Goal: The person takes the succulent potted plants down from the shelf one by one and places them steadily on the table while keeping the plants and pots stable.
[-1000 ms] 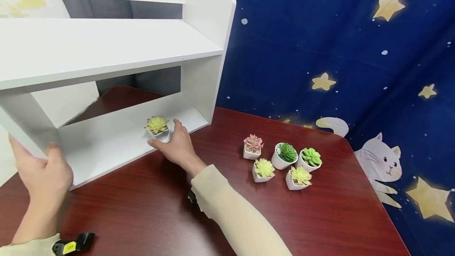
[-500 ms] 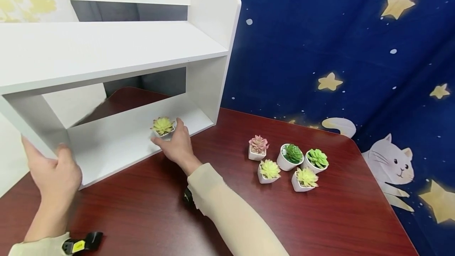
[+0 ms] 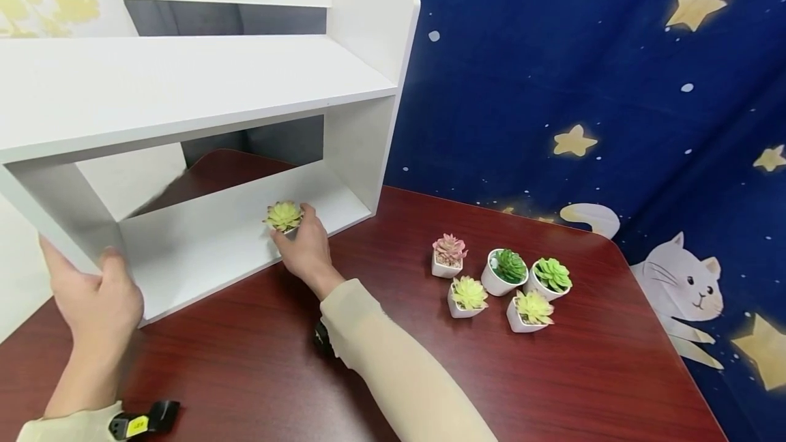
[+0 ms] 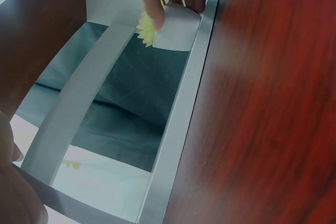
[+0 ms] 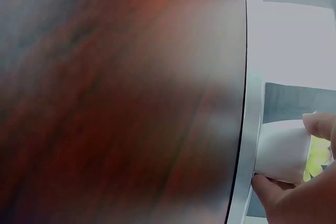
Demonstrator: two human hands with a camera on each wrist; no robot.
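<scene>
On the lower board of a white two-tier shelf stands a yellow-green succulent in a small white pot. My right hand grips this pot, thumb and fingers on opposite sides, seen in the right wrist view too. The pot sits close to the board's front edge. At the shelf's left end, my left hand holds the upright side panel, thumb on the inner face and fingers round the outside. Part of that hand shows at the lower left of the left wrist view.
Right of the shelf, several potted succulents stand grouped on the dark red table: a pink one, a dark green one, a bright green one and yellow-green ones. A blue star-patterned curtain hangs behind.
My right thumb and fingers have come together onto the succulent's pot. The head view has swung slightly left. My left hand keeps its hold on the side panel.
</scene>
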